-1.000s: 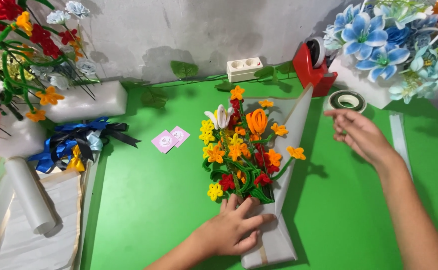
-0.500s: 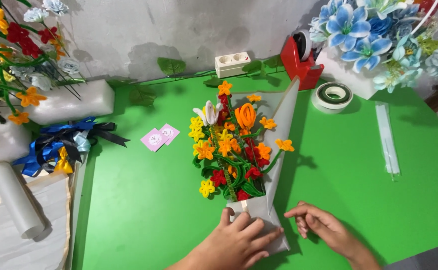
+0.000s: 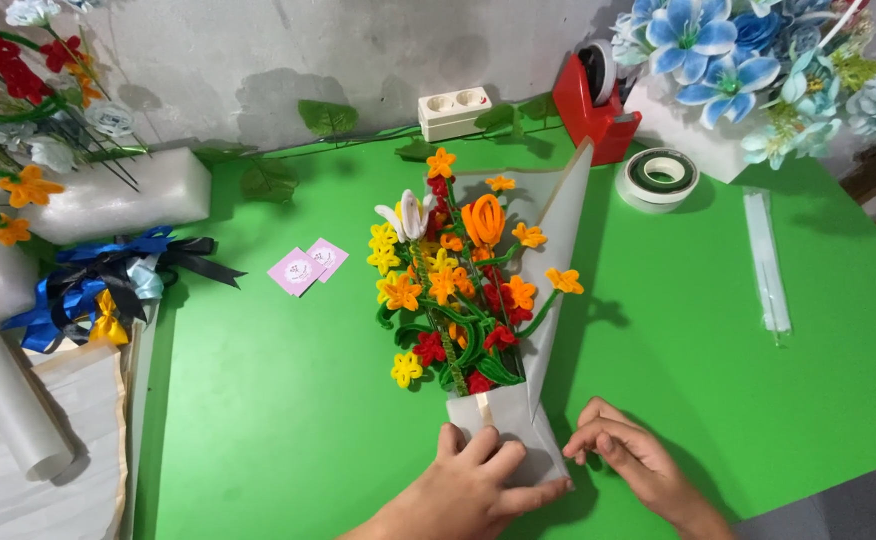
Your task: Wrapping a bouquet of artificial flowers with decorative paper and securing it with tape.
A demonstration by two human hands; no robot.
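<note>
The pipe-cleaner flower bouquet (image 3: 458, 290) lies on the green table (image 3: 288, 430) in its grey wrapping paper (image 3: 558, 250), long axis running away from me toward the red tape dispenser (image 3: 593, 100), blooms far, stems near. My left hand (image 3: 473, 480) lies flat, fingers spread, pressing the folded bottom of the wrap. My right hand (image 3: 623, 455) sits just beside that fold, fingers curled, holding nothing. Half a second ago it was a little farther off; now it nearly touches the paper's corner.
</note>
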